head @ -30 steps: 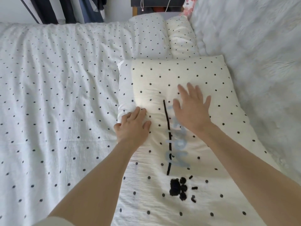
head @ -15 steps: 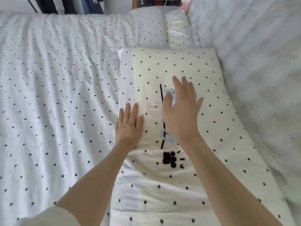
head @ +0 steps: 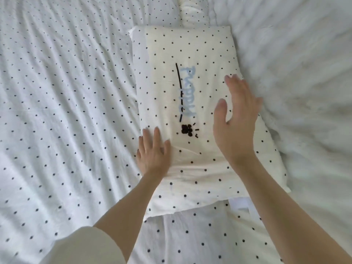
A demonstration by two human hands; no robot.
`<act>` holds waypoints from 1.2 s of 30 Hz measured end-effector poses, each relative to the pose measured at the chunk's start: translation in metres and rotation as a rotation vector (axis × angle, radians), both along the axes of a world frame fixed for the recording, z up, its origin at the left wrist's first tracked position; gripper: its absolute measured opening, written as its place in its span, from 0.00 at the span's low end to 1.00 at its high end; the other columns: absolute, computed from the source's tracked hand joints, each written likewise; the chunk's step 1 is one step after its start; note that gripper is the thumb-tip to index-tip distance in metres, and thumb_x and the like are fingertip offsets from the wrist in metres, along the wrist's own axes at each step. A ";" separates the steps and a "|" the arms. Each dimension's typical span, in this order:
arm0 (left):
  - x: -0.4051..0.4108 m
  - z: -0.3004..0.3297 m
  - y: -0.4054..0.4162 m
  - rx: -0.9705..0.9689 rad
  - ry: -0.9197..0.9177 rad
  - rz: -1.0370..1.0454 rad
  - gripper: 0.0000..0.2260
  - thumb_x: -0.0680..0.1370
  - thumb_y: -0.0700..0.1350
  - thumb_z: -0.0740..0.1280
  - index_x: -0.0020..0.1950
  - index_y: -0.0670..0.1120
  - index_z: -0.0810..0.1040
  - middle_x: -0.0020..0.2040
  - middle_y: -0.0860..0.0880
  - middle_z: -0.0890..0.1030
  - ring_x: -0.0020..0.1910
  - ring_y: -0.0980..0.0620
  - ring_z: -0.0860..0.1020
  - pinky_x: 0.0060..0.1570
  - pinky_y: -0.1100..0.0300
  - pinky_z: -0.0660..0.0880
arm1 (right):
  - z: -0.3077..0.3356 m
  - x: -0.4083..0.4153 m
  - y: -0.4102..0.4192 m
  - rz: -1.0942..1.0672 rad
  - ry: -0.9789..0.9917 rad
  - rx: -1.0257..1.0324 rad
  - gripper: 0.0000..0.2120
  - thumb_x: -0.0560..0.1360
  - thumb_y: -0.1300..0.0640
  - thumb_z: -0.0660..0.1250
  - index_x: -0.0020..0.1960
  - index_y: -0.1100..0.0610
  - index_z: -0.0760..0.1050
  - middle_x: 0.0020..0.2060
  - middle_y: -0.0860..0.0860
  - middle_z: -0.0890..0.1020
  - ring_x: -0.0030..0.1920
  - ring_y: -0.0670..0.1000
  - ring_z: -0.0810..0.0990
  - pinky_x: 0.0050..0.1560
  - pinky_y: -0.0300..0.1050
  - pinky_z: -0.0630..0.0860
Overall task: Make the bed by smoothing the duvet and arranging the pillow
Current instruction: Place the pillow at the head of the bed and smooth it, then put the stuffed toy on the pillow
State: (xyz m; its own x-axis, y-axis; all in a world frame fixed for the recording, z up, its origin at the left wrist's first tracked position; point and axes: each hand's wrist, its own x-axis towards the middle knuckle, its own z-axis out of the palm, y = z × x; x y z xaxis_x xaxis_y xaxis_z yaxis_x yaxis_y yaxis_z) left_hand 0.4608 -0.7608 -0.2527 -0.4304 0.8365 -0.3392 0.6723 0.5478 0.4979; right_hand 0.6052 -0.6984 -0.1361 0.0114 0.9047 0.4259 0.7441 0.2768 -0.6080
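The fingers [head: 152, 138] of your left hand [head: 153, 156] were held together and flat, and they pressed on the left edge of the pillow [head: 190, 92], holding nothing. The fingers [head: 231, 82] of your right hand [head: 235, 126] were a little apart and stretched, with the thumb spread out to the left; this hand was over the right half of the pillow, and I could not tell if it touched the cloth. Between your two hands was the black paw print [head: 187, 129], and beyond it, ahead of your fingertips, a black line with pale blue letters beside it. The cream dotted pillow lay lengthwise on the bed, on top of the white dotted duvet [head: 66, 111], which spread out wrinkled to the left of your left hand. To the right of your right hand lay a white fluffy blanket [head: 304, 73], touching the pillow's side. Past the far end of the pillow was a second dotted pillow [head: 192, 14].
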 end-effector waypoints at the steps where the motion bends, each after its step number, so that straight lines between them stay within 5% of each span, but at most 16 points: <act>1: 0.009 0.002 -0.011 0.038 0.048 -0.051 0.25 0.80 0.59 0.46 0.77 0.59 0.47 0.79 0.52 0.43 0.78 0.49 0.43 0.74 0.47 0.45 | -0.011 0.012 -0.014 -0.040 0.009 -0.013 0.24 0.77 0.54 0.49 0.72 0.57 0.65 0.73 0.53 0.65 0.75 0.55 0.58 0.73 0.59 0.44; 4: 0.025 -0.001 -0.042 0.064 0.138 -0.113 0.26 0.79 0.58 0.45 0.77 0.57 0.49 0.79 0.49 0.47 0.78 0.47 0.44 0.75 0.46 0.45 | -0.095 0.036 -0.092 0.132 -0.473 -0.426 0.30 0.80 0.46 0.33 0.76 0.55 0.57 0.76 0.52 0.48 0.77 0.54 0.47 0.73 0.65 0.45; 6: 0.036 -0.006 -0.068 0.057 0.163 -0.120 0.28 0.77 0.60 0.42 0.77 0.56 0.47 0.79 0.50 0.46 0.78 0.48 0.44 0.75 0.45 0.45 | -0.128 0.046 -0.122 0.207 -0.633 -0.583 0.32 0.79 0.47 0.31 0.75 0.56 0.59 0.76 0.54 0.52 0.77 0.57 0.51 0.71 0.67 0.50; 8: 0.039 -0.008 -0.085 0.079 0.146 -0.118 0.30 0.75 0.61 0.39 0.77 0.56 0.47 0.79 0.51 0.46 0.78 0.49 0.43 0.75 0.45 0.44 | -0.109 0.038 -0.113 0.165 -0.518 -0.574 0.33 0.74 0.47 0.37 0.74 0.55 0.60 0.76 0.56 0.57 0.76 0.60 0.52 0.72 0.68 0.49; 12: 0.035 -0.008 -0.095 0.126 0.075 -0.119 0.30 0.75 0.63 0.39 0.77 0.58 0.47 0.79 0.53 0.45 0.78 0.51 0.42 0.75 0.48 0.42 | -0.028 0.018 -0.081 -0.055 -0.058 -0.054 0.25 0.76 0.53 0.51 0.71 0.58 0.64 0.72 0.58 0.66 0.73 0.59 0.61 0.71 0.64 0.49; 14: 0.030 -0.008 -0.098 0.153 0.030 -0.136 0.31 0.75 0.62 0.39 0.77 0.57 0.46 0.79 0.55 0.44 0.77 0.52 0.40 0.75 0.51 0.41 | -0.025 0.009 -0.090 0.009 -0.018 0.077 0.24 0.76 0.56 0.52 0.72 0.59 0.63 0.72 0.56 0.64 0.73 0.57 0.60 0.73 0.61 0.45; 17: 0.021 -0.012 -0.110 0.151 -0.022 -0.156 0.28 0.77 0.58 0.41 0.78 0.54 0.46 0.79 0.54 0.44 0.77 0.53 0.41 0.76 0.53 0.43 | -0.084 0.001 -0.130 0.337 -0.483 -0.444 0.26 0.80 0.50 0.44 0.77 0.51 0.48 0.77 0.51 0.46 0.77 0.55 0.44 0.73 0.56 0.36; 19: 0.016 -0.014 -0.120 0.105 -0.057 -0.174 0.24 0.82 0.52 0.45 0.77 0.55 0.45 0.78 0.56 0.43 0.77 0.54 0.40 0.76 0.51 0.46 | -0.117 0.004 -0.148 0.382 -0.629 -0.628 0.27 0.80 0.46 0.41 0.77 0.48 0.39 0.77 0.49 0.38 0.76 0.53 0.35 0.73 0.55 0.31; 25: 0.034 -0.002 -0.123 0.065 0.143 -0.210 0.24 0.82 0.47 0.49 0.78 0.50 0.47 0.79 0.49 0.44 0.78 0.46 0.43 0.74 0.40 0.47 | -0.101 0.019 -0.159 0.348 -0.508 -0.574 0.27 0.80 0.55 0.52 0.77 0.50 0.49 0.78 0.50 0.47 0.77 0.54 0.43 0.75 0.57 0.41; 30: 0.074 0.001 -0.147 0.153 0.415 -0.632 0.28 0.73 0.45 0.63 0.73 0.48 0.63 0.75 0.40 0.62 0.74 0.38 0.60 0.66 0.31 0.58 | -0.103 0.066 -0.235 -0.006 -0.237 -0.650 0.28 0.73 0.56 0.46 0.70 0.58 0.67 0.71 0.58 0.68 0.72 0.60 0.65 0.68 0.64 0.64; 36: 0.158 0.008 -0.191 0.052 0.262 -0.903 0.25 0.75 0.50 0.58 0.72 0.49 0.67 0.74 0.40 0.64 0.74 0.36 0.61 0.64 0.30 0.58 | -0.101 0.137 -0.319 -0.336 -0.065 -0.722 0.21 0.77 0.65 0.56 0.69 0.58 0.68 0.72 0.55 0.66 0.74 0.55 0.61 0.73 0.53 0.59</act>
State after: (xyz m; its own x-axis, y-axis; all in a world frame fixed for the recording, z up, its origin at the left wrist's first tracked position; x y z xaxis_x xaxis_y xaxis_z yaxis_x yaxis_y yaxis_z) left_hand 0.6184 -0.9522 -0.2444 0.3313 0.9021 -0.2766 0.9258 -0.2543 0.2795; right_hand 0.7424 -1.0169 -0.2373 0.3279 0.9099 -0.2543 0.7581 -0.4140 -0.5039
